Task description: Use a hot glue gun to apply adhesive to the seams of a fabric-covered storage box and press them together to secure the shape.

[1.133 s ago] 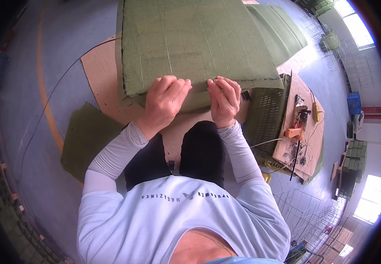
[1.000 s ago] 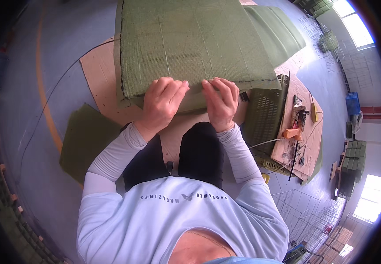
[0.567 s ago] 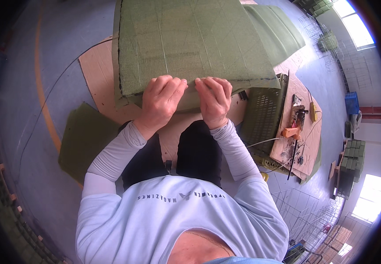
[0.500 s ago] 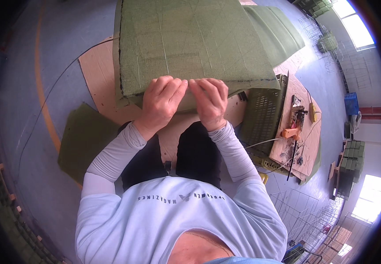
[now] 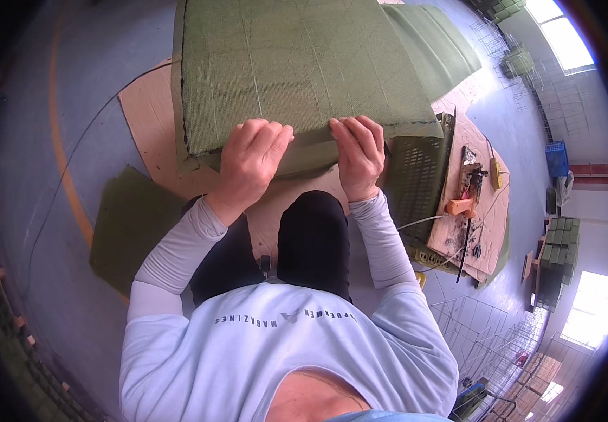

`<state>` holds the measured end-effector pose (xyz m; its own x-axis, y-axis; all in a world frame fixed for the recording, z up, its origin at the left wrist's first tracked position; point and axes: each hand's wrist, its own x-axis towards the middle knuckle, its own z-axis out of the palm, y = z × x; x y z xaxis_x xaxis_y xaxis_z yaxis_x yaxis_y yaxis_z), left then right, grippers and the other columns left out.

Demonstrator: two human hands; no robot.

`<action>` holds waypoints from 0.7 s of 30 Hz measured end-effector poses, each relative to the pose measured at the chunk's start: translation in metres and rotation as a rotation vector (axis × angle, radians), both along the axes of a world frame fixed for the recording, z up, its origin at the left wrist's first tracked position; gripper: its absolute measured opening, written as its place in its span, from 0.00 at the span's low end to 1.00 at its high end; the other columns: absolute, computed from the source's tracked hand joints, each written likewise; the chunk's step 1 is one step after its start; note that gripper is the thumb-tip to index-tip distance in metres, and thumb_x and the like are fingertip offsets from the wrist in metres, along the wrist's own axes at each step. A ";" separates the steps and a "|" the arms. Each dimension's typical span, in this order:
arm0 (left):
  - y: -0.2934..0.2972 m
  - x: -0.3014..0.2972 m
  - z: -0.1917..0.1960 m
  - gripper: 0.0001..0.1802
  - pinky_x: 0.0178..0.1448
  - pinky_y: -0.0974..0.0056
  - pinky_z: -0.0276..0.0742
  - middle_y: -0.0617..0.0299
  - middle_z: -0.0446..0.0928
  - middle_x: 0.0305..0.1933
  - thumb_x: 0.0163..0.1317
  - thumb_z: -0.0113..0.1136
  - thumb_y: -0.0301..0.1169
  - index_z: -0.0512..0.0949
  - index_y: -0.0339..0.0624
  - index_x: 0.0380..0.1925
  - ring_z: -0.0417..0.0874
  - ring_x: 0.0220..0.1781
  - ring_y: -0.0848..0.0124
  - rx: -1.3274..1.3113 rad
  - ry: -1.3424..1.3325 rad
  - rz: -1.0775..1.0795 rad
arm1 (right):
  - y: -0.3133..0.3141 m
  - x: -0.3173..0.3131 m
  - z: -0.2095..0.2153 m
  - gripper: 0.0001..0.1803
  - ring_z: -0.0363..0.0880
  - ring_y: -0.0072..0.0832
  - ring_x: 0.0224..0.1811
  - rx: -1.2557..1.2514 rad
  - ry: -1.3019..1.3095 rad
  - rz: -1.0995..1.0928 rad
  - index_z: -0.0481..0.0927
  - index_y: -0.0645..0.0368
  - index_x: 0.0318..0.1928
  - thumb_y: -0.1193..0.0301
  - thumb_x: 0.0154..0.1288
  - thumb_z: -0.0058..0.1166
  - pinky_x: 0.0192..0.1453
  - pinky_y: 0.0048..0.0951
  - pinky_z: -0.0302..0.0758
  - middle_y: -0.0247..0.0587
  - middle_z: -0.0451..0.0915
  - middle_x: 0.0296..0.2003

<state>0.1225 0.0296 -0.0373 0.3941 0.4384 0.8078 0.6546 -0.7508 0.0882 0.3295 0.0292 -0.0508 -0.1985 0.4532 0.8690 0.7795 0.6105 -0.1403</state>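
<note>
1. Stacked green rectangular packages (image 5: 560,232): far right, beside the wall, in a neat block of several layers.
2. Brown cardboard cartons (image 5: 544,380): lower right, near the bright window, stacked; detail too small to tell.
3. Blue plastic crate (image 5: 555,158): right side, on the floor by the wall, box-shaped.
4. Labels, signs and screens: none discernible on the floor or walls.
</note>
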 end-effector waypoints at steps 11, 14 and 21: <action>0.001 0.002 -0.003 0.16 0.39 0.63 0.72 0.63 0.76 0.38 0.49 0.68 0.24 0.81 0.33 0.41 0.76 0.41 0.68 0.031 -0.022 0.002 | -0.003 -0.024 -0.001 0.20 0.78 0.38 0.44 0.006 -0.007 0.041 0.84 0.64 0.40 0.81 0.40 0.58 0.45 0.36 0.77 0.41 0.79 0.40; 0.000 0.001 -0.002 0.16 0.39 0.63 0.72 0.63 0.76 0.38 0.49 0.68 0.24 0.81 0.33 0.41 0.76 0.41 0.68 0.035 -0.035 0.014 | -0.004 -0.036 -0.001 0.19 0.79 0.38 0.42 0.001 0.053 0.043 0.84 0.64 0.39 0.83 0.40 0.60 0.45 0.35 0.78 0.41 0.80 0.39; 0.000 0.001 -0.001 0.16 0.39 0.63 0.72 0.64 0.75 0.38 0.50 0.68 0.24 0.81 0.34 0.40 0.76 0.41 0.68 0.043 -0.012 0.024 | 0.000 -0.008 0.000 0.20 0.79 0.38 0.42 0.025 -0.022 0.100 0.84 0.65 0.40 0.81 0.39 0.59 0.44 0.35 0.78 0.42 0.80 0.39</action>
<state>0.1234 0.0294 -0.0384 0.3735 0.4125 0.8309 0.6718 -0.7379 0.0643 0.3218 0.0290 -0.0508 -0.2608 0.4084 0.8748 0.7171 0.6886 -0.1077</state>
